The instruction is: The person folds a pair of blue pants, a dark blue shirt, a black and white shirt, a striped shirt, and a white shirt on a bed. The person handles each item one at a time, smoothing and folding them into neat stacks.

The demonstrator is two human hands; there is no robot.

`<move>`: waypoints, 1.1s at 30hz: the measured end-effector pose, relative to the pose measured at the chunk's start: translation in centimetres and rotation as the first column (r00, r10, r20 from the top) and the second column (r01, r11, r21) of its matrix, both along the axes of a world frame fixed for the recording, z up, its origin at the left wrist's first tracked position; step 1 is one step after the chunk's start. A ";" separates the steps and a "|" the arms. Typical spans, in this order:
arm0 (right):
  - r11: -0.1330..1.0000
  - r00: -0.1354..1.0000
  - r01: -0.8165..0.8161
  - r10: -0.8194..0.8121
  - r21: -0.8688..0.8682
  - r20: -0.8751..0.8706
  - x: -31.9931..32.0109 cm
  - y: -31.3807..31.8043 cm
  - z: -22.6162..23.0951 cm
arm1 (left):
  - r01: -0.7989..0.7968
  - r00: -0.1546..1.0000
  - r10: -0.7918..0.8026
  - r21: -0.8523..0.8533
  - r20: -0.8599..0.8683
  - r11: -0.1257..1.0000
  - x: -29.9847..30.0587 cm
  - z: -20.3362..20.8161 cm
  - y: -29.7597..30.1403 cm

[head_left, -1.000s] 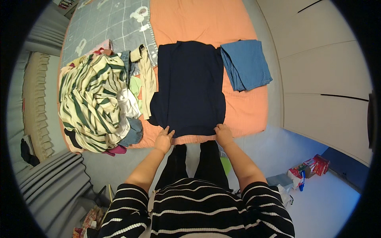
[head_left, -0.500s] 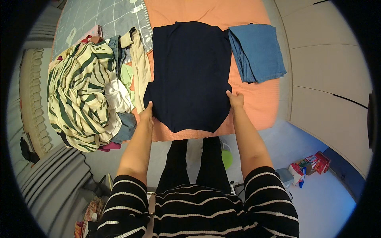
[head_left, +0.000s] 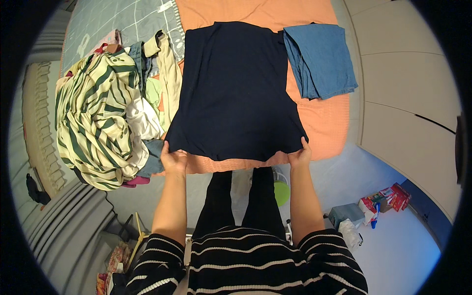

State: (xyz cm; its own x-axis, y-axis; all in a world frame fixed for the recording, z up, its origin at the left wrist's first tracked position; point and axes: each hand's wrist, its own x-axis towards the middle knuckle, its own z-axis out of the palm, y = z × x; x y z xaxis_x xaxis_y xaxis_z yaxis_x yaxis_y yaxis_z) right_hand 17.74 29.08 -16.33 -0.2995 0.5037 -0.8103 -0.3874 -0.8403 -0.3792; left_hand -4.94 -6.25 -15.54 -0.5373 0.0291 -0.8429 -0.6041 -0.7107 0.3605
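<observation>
A dark navy garment (head_left: 236, 93), its exact kind unclear, lies spread over the orange bedspread (head_left: 327, 128). Its near edge flares out toward both sides. My left hand (head_left: 174, 159) grips the near left corner, thumb on top. At the near right corner, my right hand (head_left: 300, 153) pinches the cloth in the same way. Folded blue denim (head_left: 322, 61) rests just right of the navy cloth, by its far right part. Along its left side lies a cream-coloured garment with a dark edge (head_left: 169, 73).
A heap of clothes topped by a green-and-cream striped garment (head_left: 93, 118) covers the bed's left part. Behind it lies a grey checked blanket (head_left: 140, 24). Pale cabinets (head_left: 408, 78) stand at the right. Boxes and bags (head_left: 386, 201) sit on the floor at right.
Both hands have moved down to the garment's near corners. The near edge, rounded and tucked before, is now pulled wider and straighter.
</observation>
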 end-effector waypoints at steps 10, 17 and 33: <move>0.949 0.949 -0.314 0.313 -0.016 -0.022 1.0 2.2 0.7 | 0.055 0.994 -0.057 0.019 0.097 0.998 -1.0 -0.9 -1.7; 0.920 0.877 -0.274 0.359 -0.282 0.320 1.6 2.9 -0.5 | 0.176 0.981 -0.181 0.084 0.064 0.981 -0.2 -0.7 -1.9; -0.678 0.154 -0.675 0.256 0.290 0.954 -6.3 -14.8 -1.4 | 0.429 0.840 -0.473 -0.208 -0.266 0.879 0.3 1.6 1.1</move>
